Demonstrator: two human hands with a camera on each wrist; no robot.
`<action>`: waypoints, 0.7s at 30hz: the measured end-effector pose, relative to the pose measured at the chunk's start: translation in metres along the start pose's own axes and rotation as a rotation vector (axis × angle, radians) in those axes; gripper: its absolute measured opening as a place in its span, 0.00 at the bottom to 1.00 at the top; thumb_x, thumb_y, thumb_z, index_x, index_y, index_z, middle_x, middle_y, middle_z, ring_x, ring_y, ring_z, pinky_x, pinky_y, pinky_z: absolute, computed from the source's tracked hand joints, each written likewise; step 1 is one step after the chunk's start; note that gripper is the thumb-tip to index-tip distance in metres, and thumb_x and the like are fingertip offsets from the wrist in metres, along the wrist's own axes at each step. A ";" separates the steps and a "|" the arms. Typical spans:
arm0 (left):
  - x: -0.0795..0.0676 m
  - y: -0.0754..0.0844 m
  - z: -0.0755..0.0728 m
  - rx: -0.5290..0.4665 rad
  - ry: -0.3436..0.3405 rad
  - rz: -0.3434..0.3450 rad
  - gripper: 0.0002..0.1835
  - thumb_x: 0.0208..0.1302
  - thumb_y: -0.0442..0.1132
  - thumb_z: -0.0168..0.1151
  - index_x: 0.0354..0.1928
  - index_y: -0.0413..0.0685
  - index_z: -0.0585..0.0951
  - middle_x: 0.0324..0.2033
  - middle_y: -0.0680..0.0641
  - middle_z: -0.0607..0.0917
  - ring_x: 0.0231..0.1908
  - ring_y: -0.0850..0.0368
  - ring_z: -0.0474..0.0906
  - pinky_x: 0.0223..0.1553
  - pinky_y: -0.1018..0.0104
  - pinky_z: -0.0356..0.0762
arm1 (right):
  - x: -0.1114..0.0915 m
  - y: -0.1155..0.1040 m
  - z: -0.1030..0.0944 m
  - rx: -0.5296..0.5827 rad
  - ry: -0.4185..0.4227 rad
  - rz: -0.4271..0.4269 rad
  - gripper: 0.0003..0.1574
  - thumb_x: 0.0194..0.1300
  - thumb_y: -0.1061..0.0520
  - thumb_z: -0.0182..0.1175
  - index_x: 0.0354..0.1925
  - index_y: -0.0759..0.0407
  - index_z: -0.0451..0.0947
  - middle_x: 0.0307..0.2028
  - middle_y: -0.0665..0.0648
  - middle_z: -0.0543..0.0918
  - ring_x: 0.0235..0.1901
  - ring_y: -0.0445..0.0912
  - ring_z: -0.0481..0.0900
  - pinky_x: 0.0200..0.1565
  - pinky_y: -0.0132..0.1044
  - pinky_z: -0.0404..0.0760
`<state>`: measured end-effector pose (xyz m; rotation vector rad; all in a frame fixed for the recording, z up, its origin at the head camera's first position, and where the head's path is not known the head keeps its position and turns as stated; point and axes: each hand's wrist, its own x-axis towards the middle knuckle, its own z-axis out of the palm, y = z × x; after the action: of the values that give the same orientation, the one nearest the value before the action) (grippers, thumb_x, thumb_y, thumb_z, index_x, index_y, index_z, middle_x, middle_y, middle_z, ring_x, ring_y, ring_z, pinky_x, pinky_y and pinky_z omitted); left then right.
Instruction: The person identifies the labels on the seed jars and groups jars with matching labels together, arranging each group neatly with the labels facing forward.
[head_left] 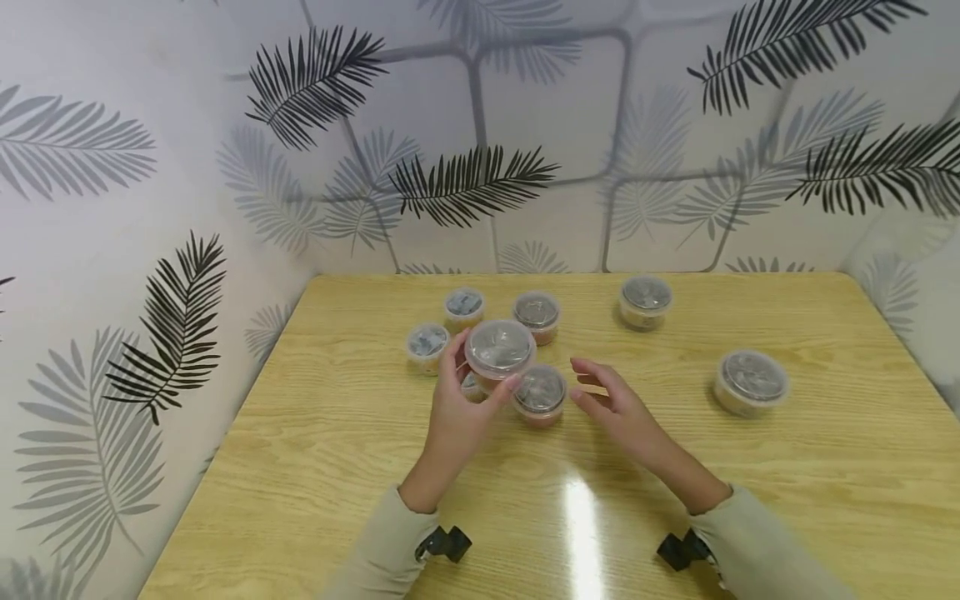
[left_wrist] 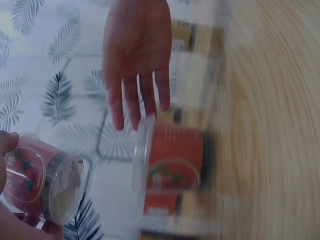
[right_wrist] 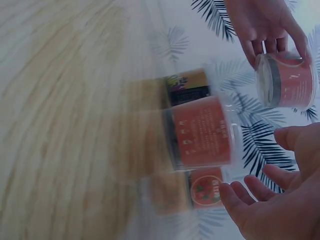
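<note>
My left hand (head_left: 457, 417) grips a round lidded plastic tub (head_left: 500, 348) between thumb and fingers, raised above the tabletop. In the right wrist view this tub (right_wrist: 295, 85) shows a red label. Just below and right of it, a second red-labelled tub (head_left: 542, 393) stands upright on the table. My right hand (head_left: 617, 410) hovers beside that tub, holding nothing, with its fingers apart from the thumb. The left wrist view shows the right palm (left_wrist: 137, 50) with fingers extended. Partly hidden behind the left hand is another small tub (head_left: 471, 387).
On the wooden table (head_left: 315, 467), a red tub (head_left: 536, 315) and two yellowish tubs, one at the back (head_left: 464, 307) and one left (head_left: 426, 346), stand around the hands. Farther right are two pale tubs, back (head_left: 645, 300) and front (head_left: 750, 383). A leaf-patterned wall (head_left: 540, 225) borders the table.
</note>
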<state>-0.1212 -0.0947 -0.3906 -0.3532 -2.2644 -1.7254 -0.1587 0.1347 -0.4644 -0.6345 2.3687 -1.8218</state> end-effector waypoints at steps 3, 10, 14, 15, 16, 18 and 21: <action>0.002 -0.010 -0.017 0.001 0.006 -0.012 0.43 0.56 0.37 0.68 0.67 0.36 0.53 0.60 0.39 0.64 0.61 0.51 0.61 0.63 0.57 0.58 | 0.005 0.007 0.006 -0.016 -0.043 0.005 0.33 0.69 0.56 0.54 0.67 0.61 0.56 0.64 0.63 0.59 0.63 0.59 0.57 0.59 0.55 0.63; 0.002 -0.036 -0.061 -0.037 0.050 -0.098 0.44 0.57 0.36 0.66 0.68 0.36 0.49 0.62 0.40 0.60 0.62 0.52 0.58 0.64 0.59 0.54 | 0.014 0.013 0.022 -0.086 -0.094 -0.012 0.42 0.63 0.57 0.60 0.68 0.65 0.52 0.65 0.64 0.57 0.62 0.57 0.58 0.59 0.54 0.64; 0.003 -0.053 -0.084 -0.052 0.079 -0.130 0.43 0.59 0.35 0.65 0.68 0.36 0.48 0.63 0.40 0.59 0.63 0.52 0.57 0.65 0.59 0.52 | 0.016 0.013 0.028 -0.065 -0.081 0.003 0.44 0.63 0.59 0.61 0.68 0.68 0.50 0.64 0.67 0.56 0.61 0.59 0.60 0.58 0.54 0.66; 0.004 -0.057 -0.089 -0.048 0.086 -0.136 0.43 0.59 0.35 0.65 0.68 0.36 0.48 0.63 0.40 0.59 0.64 0.52 0.56 0.65 0.59 0.52 | 0.017 0.012 0.029 -0.069 -0.072 0.007 0.45 0.62 0.58 0.62 0.68 0.68 0.50 0.63 0.67 0.57 0.60 0.59 0.61 0.57 0.54 0.66; 0.005 -0.062 -0.095 -0.043 0.094 -0.145 0.43 0.59 0.36 0.64 0.68 0.36 0.48 0.63 0.40 0.59 0.64 0.51 0.56 0.65 0.59 0.52 | 0.017 0.011 0.030 -0.078 -0.065 0.012 0.46 0.62 0.57 0.62 0.69 0.67 0.50 0.63 0.66 0.58 0.59 0.58 0.62 0.57 0.52 0.67; 0.006 -0.072 -0.105 -0.032 0.102 -0.167 0.43 0.60 0.36 0.64 0.68 0.36 0.48 0.63 0.40 0.58 0.64 0.51 0.55 0.65 0.59 0.51 | 0.017 0.010 0.031 -0.096 -0.053 0.022 0.47 0.60 0.53 0.64 0.69 0.65 0.51 0.62 0.65 0.59 0.58 0.56 0.63 0.56 0.50 0.69; 0.009 -0.087 -0.119 -0.014 0.110 -0.207 0.43 0.59 0.36 0.64 0.68 0.36 0.48 0.64 0.39 0.57 0.65 0.49 0.54 0.66 0.59 0.51 | 0.017 0.011 0.034 -0.112 -0.044 0.042 0.50 0.59 0.49 0.64 0.69 0.64 0.51 0.60 0.63 0.60 0.57 0.54 0.64 0.55 0.47 0.70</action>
<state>-0.1524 -0.2316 -0.4359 -0.0258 -2.2785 -1.8099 -0.1663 0.0996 -0.4812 -0.6239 2.4495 -1.6511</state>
